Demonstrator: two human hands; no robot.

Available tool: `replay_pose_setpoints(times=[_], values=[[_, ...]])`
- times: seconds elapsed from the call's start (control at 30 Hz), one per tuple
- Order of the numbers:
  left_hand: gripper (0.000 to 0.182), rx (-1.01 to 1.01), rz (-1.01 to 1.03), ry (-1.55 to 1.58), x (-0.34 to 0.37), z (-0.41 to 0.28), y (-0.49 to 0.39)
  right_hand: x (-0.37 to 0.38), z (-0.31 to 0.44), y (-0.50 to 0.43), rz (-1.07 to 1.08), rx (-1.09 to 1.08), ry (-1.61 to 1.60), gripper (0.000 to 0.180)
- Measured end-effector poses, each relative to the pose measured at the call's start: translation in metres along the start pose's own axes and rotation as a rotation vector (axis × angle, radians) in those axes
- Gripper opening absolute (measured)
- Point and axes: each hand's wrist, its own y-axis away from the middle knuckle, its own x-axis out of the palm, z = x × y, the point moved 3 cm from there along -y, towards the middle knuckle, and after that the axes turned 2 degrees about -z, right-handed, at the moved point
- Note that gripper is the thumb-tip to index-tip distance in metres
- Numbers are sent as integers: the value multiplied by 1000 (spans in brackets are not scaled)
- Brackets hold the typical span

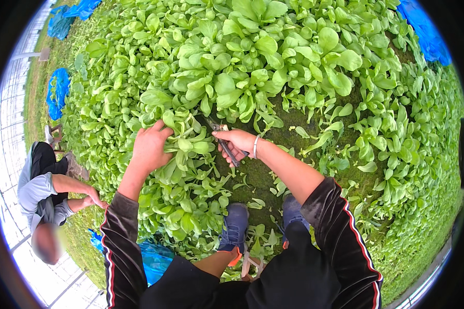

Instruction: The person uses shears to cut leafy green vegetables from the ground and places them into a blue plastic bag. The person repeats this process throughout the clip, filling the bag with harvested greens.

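Observation:
My left hand [151, 146] is at a leafy green plant [185, 143], its fingers round the left side of the leaves; the fingertips are partly hidden by them. To the right of that plant, my right hand [236, 145] holds pruning shears [229, 148] with dark handles, the blades pointing up and left towards the base of the greens. A silver bangle [255, 147] is on my right wrist. Dense leafy greens [224, 85] stand in front of both hands. Cut or loose leaves [257, 202] lie on the mossy soil [255, 177] below my right hand.
Another person [46, 193] bends over the greens at the left, hands low. Blue plastic bags [58, 92] lie along the left edge, one at the upper right [425, 33], and one [154, 260] beside my left leg. My shoes [234, 228] rest on the soil near a small stool [251, 266].

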Motion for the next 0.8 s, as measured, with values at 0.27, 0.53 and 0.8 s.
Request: replay_pose_setpoints(times=[0.27, 0.53, 0.8], values=[[45, 13, 143, -66, -5, 10, -39, 13, 34, -44, 35, 54, -20, 53], [47, -29, 74, 169, 21, 49, -11, 10, 1, -7, -85, 9, 118, 53], [45, 16, -74, 212, 41, 42, 36, 20, -9, -9, -13, 95, 198, 60]])
